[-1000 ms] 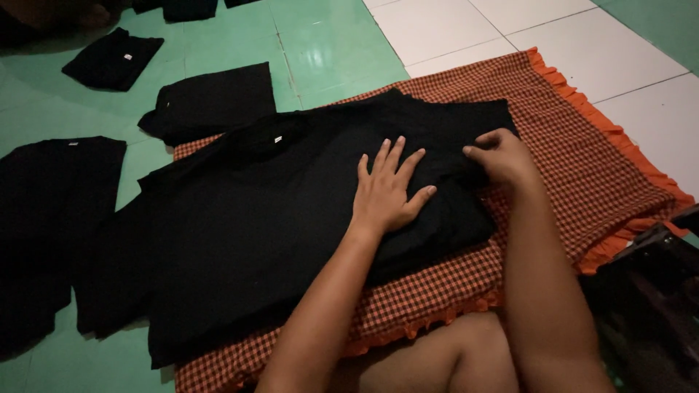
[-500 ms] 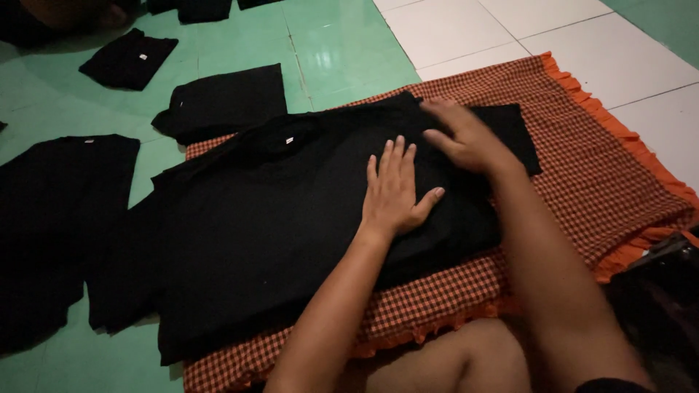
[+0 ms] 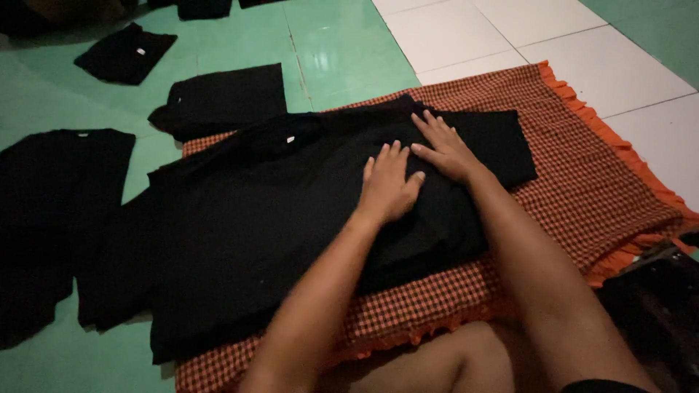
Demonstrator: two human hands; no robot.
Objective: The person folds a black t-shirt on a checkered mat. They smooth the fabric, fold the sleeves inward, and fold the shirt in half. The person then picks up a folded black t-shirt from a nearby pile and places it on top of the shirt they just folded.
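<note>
A black T-shirt [image 3: 255,218] lies spread on an orange checked mat [image 3: 590,182], its collar with a small white tag [image 3: 290,139] toward the far side. My left hand [image 3: 388,185] rests flat on the shirt's middle, fingers apart. My right hand [image 3: 444,149] lies flat just beyond it on the shirt's right part, fingers spread, almost touching the left. Neither hand grips the cloth.
A folded black garment [image 3: 222,98] lies on the green floor beyond the mat, another [image 3: 124,52] farther back left. A flat black shirt [image 3: 58,196] lies at the left. White tiles [image 3: 510,36] are at the upper right. My bare knee [image 3: 429,364] and a dark object [image 3: 655,306] are nearby.
My right hand slid left along the shirt from its right edge to beside my left hand. The left hand stayed flat in place.
</note>
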